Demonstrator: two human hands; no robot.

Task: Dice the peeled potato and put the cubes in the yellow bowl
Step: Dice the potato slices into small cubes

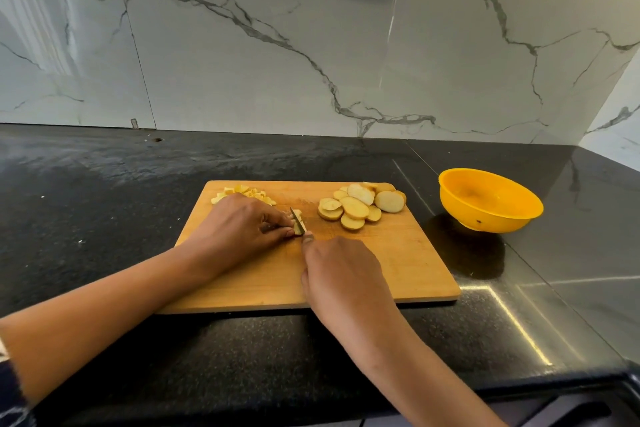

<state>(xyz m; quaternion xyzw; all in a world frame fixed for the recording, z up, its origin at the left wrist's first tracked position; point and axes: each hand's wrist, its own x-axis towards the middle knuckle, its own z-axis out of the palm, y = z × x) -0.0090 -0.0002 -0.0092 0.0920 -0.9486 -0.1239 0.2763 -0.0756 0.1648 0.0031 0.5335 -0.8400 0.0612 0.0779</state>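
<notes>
On the cutting board (398, 263) near the tabletop's front edge, a potato piece (297, 229) is pinched by the left hand (239, 225) and a knife (293, 211) gripped in the right hand (343, 270); fingertips (287, 233), kept beside the blade, could be nicked.

Wooden board (398, 263), glossy plastic bowl (485, 215)

Left hand (239, 225), centre frame, fingertips (287, 233) curled onto a potato piece (298, 228); right hand (341, 274) just below, closed round a knife (294, 212); forearms entering from lower edge.
</notes>
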